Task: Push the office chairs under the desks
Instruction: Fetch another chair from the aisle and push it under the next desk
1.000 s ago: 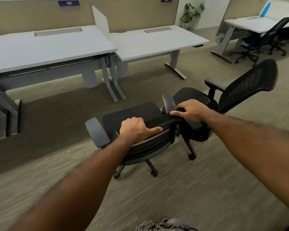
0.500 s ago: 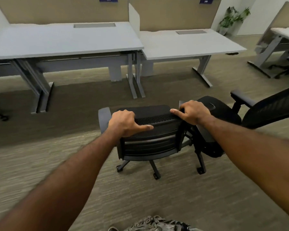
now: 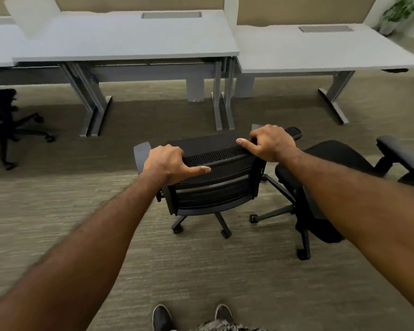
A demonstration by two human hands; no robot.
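Hands grip the top rail of the chair [image 3: 213, 187]: the left hand [image 3: 167, 163] is clamped over the rail's left end, thumb laid along its rear face, and the right hand [image 3: 271, 143] is clamped over the right end, forefinger stretched along the rail. Holding both ends likely lets the person steer the castors as well as push, since a one-sided shove would spin the seat. The chair stands on the carpet [image 3: 201, 271], short of the desk [image 3: 129, 44], roughly in line with the gap between that desk's leg frames, its seat facing the opening. It is not yet under; the seat looks clear of the desk's front edge. A second chair [image 3: 332, 163] sits just beside it at the right, turned askew, its base close to the held chair's, so the castors might catch. A third chair [image 3: 0, 111] waits near the left edge of the carpet. No containers show; the desk tops carry nothing but closed cable hatches.
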